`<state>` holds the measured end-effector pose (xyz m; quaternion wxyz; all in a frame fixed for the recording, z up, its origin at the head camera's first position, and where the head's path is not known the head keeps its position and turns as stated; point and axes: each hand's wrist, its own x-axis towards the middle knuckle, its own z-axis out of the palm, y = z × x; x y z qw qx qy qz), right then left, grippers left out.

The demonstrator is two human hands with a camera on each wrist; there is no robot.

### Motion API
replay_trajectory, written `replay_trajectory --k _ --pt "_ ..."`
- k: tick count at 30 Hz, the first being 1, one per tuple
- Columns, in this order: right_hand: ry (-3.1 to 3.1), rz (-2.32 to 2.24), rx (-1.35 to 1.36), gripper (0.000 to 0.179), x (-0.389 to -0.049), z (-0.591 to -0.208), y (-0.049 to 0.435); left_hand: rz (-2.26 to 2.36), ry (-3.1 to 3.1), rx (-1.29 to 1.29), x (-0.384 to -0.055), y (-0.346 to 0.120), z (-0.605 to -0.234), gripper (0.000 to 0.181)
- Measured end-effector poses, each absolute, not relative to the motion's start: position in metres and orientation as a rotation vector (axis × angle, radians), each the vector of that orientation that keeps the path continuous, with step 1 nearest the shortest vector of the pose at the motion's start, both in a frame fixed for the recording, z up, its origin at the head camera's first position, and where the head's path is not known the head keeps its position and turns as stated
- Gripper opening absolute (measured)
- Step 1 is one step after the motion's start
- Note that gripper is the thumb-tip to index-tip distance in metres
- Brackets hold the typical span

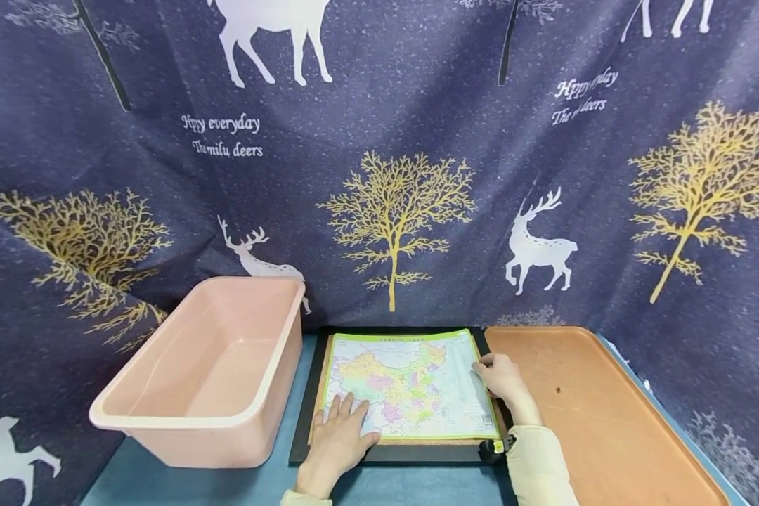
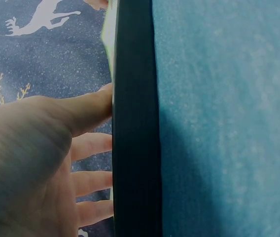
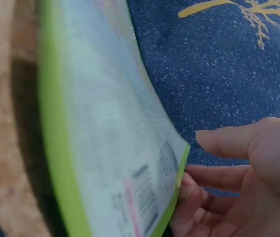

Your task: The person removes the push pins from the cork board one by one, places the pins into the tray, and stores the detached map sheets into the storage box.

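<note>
A map sheet (image 1: 411, 372) with a bright green border lies over a tan, cork-like board (image 1: 411, 441) on a black base (image 1: 417, 455). My left hand (image 1: 341, 432) rests with fingers spread on the map's lower left corner. In the left wrist view, the black base's thick side hides the fingertips of that left hand (image 2: 56, 148). At the map's right edge, my right hand (image 1: 502, 379) holds the border with curled fingers. The right wrist view shows the edge of the map (image 3: 115, 163) bowed up from the board, its corner between the fingers of the right hand (image 3: 243, 177).
A pink plastic tub (image 1: 190, 422) stands to the left on the blue table cover (image 1: 221, 488). An orange-brown tray (image 1: 601, 407) lies on the right, close to the black base. Behind everything hangs a dark blue cloth (image 1: 417, 119) printed with deer and trees.
</note>
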<state>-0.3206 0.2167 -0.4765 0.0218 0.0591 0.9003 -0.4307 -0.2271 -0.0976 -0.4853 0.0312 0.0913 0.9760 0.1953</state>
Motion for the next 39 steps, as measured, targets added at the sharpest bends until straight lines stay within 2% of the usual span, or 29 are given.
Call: replay_trajectory --k 16,39 --pt "2.533 -1.739 0.130 0.017 -0.315 -0.476 0.225 0.604 2.996 0.282 -0.228 -0.099 -0.488 0.058" --pt "2.340 -2.004 0.041 0.023 -0.311 -0.455 0.224 0.618 3.012 0.314 -0.227 -0.103 -0.488 0.057"
